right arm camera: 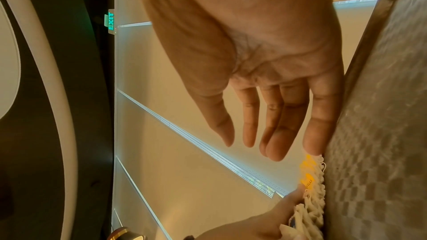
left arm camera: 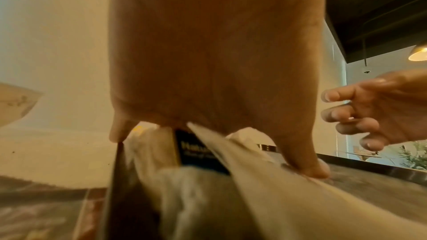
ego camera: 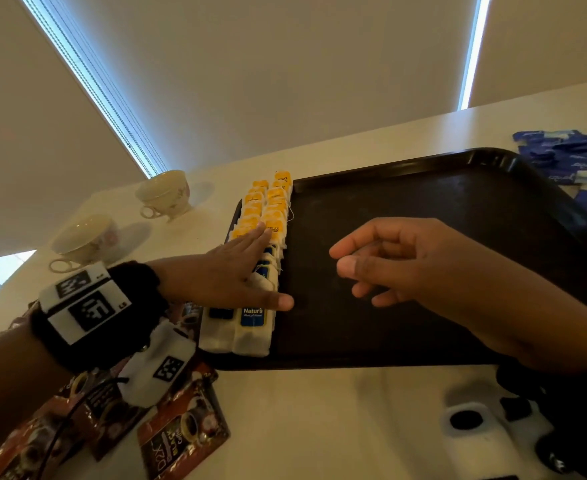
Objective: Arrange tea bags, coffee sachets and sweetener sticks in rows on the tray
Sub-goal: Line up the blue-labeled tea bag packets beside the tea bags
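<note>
The tray (ego camera: 458, 209) was dark plastic with a glossy rim and a matt, finely textured floor. The tea bags (ego camera: 254, 327) were soft white paper with printed paper tags. The coffee sachets (ego camera: 181, 441) were shiny foil. The cups (ego camera: 162, 194) looked like glazed china. The surface (ego camera: 319, 410) was smooth, pale and matt.

Tea bags in two rows on the tray

Yellow- and blue-tagged tea bags (ego camera: 261, 244) line the dark tray's (ego camera: 423, 271) left edge; coffee sachets (ego camera: 181, 441) and blue sweetener sticks (ego camera: 572, 157) lie off it.
</note>
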Action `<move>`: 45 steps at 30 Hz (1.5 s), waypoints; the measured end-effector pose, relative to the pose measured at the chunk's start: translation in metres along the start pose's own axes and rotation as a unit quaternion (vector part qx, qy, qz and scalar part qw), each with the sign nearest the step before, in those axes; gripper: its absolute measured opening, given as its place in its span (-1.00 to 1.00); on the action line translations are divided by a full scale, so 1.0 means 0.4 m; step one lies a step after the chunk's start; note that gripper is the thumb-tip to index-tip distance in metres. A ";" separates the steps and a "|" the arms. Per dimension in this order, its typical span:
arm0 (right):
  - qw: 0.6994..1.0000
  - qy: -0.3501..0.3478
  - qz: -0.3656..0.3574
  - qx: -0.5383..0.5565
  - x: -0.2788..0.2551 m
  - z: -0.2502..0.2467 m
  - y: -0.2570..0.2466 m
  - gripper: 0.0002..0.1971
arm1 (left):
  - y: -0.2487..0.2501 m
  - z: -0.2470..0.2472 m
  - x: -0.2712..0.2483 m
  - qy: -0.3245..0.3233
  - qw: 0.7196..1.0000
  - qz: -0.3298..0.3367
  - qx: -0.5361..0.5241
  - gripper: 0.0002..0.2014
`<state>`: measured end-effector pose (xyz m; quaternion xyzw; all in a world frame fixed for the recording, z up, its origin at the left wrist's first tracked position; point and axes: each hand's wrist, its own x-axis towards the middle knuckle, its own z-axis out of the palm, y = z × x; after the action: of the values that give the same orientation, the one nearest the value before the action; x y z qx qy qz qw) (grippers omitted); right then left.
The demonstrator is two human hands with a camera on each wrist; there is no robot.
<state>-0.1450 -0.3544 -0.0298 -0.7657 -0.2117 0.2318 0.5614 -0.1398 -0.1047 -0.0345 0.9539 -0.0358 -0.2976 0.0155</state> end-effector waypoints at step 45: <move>0.979 0.023 0.179 0.093 0.326 0.100 -0.100 -0.51 | -0.157 -0.011 -0.105 0.135 0.983 0.006 -0.121 -0.27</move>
<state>-0.0665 -0.2364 -0.0173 -0.7411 -0.0358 0.3290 0.5841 -0.1681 -0.0387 -0.0103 0.9761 -0.0028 -0.1679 0.1377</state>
